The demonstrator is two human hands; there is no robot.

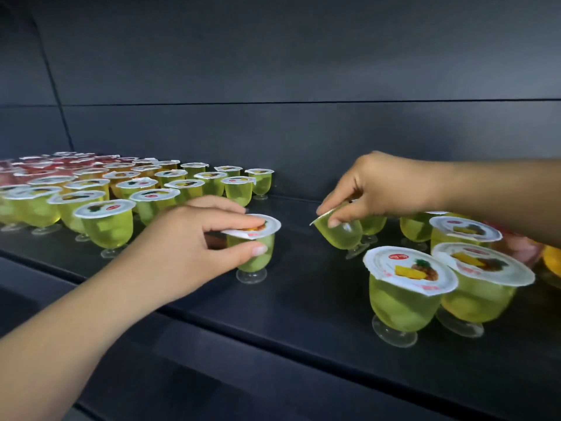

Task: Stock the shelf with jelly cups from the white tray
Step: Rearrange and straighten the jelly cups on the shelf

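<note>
The left cup (254, 247) stands upright on the shelf (303, 299) near the picture's middle: clear footed plastic, pale green jelly, a white foil lid printed with yellow fruit. The left hand (194, 241) has its grip curled round it, fingers over the lid and thumb (258, 250) pressed on the side wall. At 3 o'clock from it, apart, the right cup (341, 230) tilts, its lid turned toward 9 o'clock and its foot just at the shelf. The right hand (376, 189) pinches it from above, fingertips on the rim and wall.

At 10 o'clock a packed block of cups (121, 189) fills the shelf in rows, green ones nearest, red ones at the far left. At 4 o'clock stands a looser cluster (440, 268), mostly green with pineapple lids; red and orange show at the right edge.

The shelf is matt black, with a dark panelled back wall (303, 71) behind and a lower dark ledge in front.
</note>
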